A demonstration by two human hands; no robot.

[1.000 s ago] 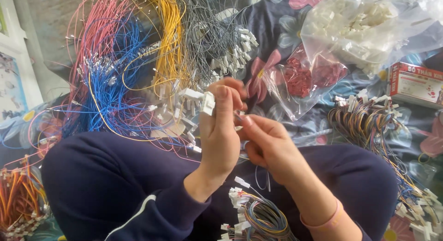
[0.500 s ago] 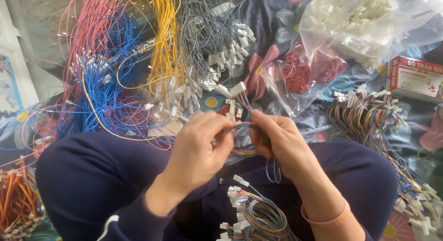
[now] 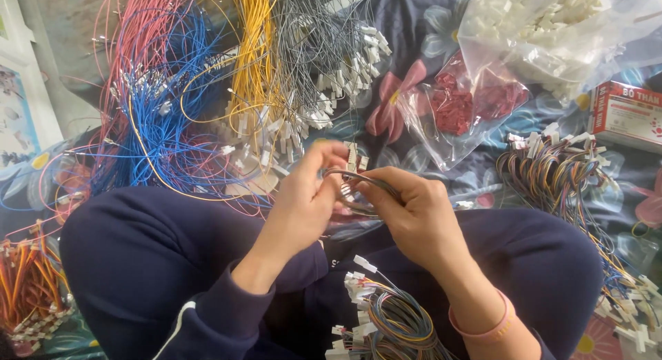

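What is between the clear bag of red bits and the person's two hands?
In the head view, only bare flowered dark cloth lies between the clear plastic bag of red bits and the left hand and right hand.

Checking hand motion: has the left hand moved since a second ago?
Yes. The left hand has dropped lower and leftward, away from the bag of red pieces, toward the lap.
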